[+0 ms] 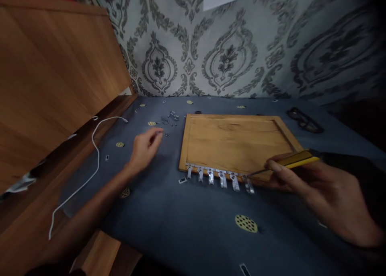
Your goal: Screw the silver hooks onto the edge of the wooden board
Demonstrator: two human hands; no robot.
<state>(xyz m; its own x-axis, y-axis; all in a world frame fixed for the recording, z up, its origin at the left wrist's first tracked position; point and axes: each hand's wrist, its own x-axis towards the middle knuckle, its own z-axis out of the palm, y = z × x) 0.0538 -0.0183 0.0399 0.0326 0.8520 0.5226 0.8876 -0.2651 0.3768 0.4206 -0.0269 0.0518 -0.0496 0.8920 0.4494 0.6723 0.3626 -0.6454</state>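
Work looks partway along to me: a metal hook strip (211,172), with six hooks showing, lies along the six o'clock edge of a wooden board (232,141), which rests on the cloth-covered table (181,223). I judge the strip is in place, but I cannot tell which of its holes are fastened; what seems left is at its end toward five o'clock, where the screwdriver (297,159) points. My right hand (325,195) has its fingers wrapped round the yellow handle, thumb pressed along it. My left hand (144,147), off the board toward nine o'clock, has thumb and finger brought together; I cannot tell whether they pinch anything. Loose metal bits (174,116) lie just beyond that hand, near the board at ten o'clock. Dark glasses (304,120) sit at two o'clock, and a white cable (98,151) runs well out at nine. I see nothing blocking the screwdriver, though my right hand hides the board's corner at four o'clock.
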